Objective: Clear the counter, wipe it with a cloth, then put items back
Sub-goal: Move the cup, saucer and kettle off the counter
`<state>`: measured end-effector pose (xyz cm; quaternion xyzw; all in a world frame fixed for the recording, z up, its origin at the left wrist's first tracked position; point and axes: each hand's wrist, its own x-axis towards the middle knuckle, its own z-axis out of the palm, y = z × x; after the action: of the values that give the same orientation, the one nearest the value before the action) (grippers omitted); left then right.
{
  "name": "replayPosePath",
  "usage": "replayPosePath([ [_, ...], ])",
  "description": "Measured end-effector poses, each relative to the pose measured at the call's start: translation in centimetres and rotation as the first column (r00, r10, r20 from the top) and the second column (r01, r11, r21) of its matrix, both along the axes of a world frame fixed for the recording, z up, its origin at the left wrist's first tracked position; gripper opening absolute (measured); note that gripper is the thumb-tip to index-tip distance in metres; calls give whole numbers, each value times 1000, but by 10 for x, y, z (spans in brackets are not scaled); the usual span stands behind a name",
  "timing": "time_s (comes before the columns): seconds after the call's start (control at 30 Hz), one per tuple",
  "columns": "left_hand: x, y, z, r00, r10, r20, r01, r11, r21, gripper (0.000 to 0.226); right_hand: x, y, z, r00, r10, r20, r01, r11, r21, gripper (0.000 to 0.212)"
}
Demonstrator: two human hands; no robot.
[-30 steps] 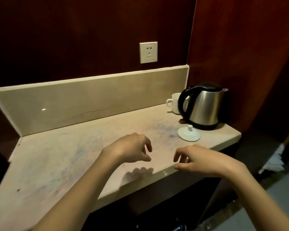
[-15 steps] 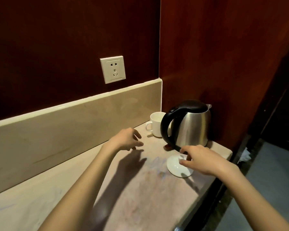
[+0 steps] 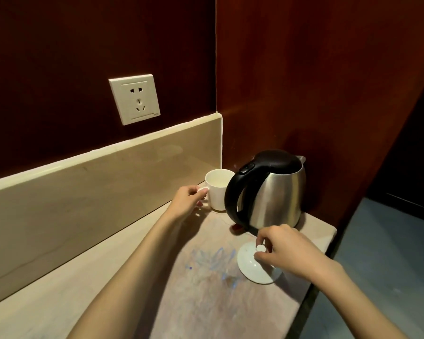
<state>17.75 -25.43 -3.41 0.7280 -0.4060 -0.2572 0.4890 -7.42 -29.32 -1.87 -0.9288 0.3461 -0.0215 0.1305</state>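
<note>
A white cup stands in the back right corner of the beige counter. My left hand grips the cup's handle. To its right stands a steel kettle with a black handle and lid. In front of the kettle lies a white cup lid near the counter's front edge, and my right hand pinches the lid's small knob. Blue scribbled marks stain the counter between my arms. No cloth is in view.
A white wall socket sits above the beige backsplash. A dark wood panel closes off the counter on the right. A small red thing shows under the kettle. Grey floor lies beyond the counter's edge.
The view has swung right and closer to the corner. My left hand has reached forward onto the cup's handle. My right hand has moved onto the lid and taken its knob.
</note>
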Motion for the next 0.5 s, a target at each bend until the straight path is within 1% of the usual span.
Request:
replayPosePath([
  [0.1,-4,9,0,998,10,-65,-11,1000,-6,32,0,2,-2,1000,10,25,-10,1000,-29,14],
  [0.27,-7,44,6,988,60,-143,-64,998,-27,34,1,15,5,991,49,122,-46,998,-33,12],
  [0.4,-20,93,12,977,119,-178,-128,991,-40,35,-3,32,17,975,145,169,-139,989,-45,11],
  [0.5,-39,142,15,968,192,-164,-199,980,-26,34,-9,46,22,958,193,213,-186,981,-51,12],
])
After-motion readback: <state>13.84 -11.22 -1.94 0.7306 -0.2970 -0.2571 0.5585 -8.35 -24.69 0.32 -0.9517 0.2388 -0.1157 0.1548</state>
